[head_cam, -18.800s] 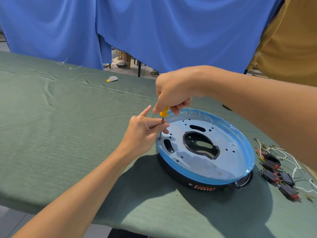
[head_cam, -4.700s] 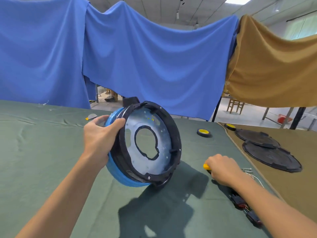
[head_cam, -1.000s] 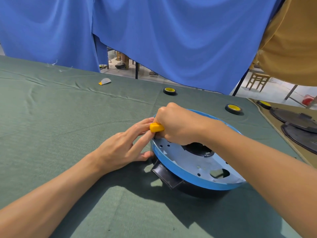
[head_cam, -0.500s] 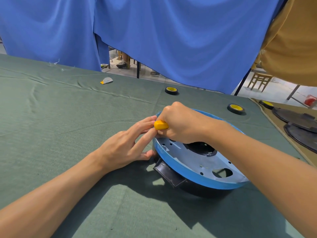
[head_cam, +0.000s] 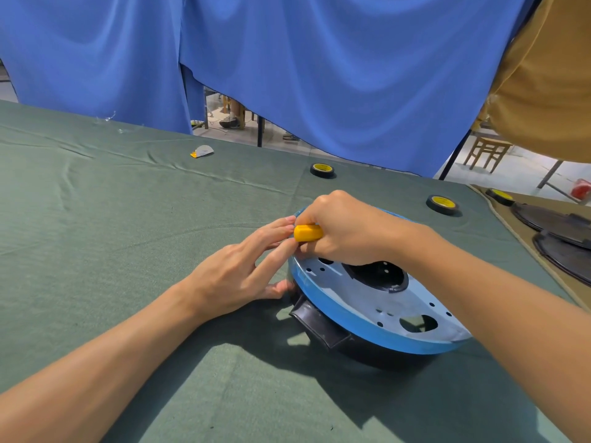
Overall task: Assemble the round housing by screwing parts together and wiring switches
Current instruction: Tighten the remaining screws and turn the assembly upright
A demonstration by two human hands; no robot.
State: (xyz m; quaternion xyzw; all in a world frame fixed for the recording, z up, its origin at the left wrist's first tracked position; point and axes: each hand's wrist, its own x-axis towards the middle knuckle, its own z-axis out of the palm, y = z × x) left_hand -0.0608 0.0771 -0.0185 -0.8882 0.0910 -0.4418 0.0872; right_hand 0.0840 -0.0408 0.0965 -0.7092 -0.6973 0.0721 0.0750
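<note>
The round housing lies on the green cloth, a black ring with a blue-filmed metal plate on top and a black tab sticking out at its near left. My right hand grips the yellow handle of a screwdriver over the plate's left rim; the shaft and tip are hidden under the hand. My left hand lies with straight fingers against the housing's left edge, its fingertips touching the yellow handle and its thumb against the black ring.
The table is covered in green cloth. Two tape rolls and a third lie beyond the housing. Black round covers lie at the far right. A small scrap lies far left. Blue curtains hang behind.
Over the last second both hands stay at the housing's left rim; the yellow handle has shifted only slightly. Earlier, my left hand had held the housing up on edge.
</note>
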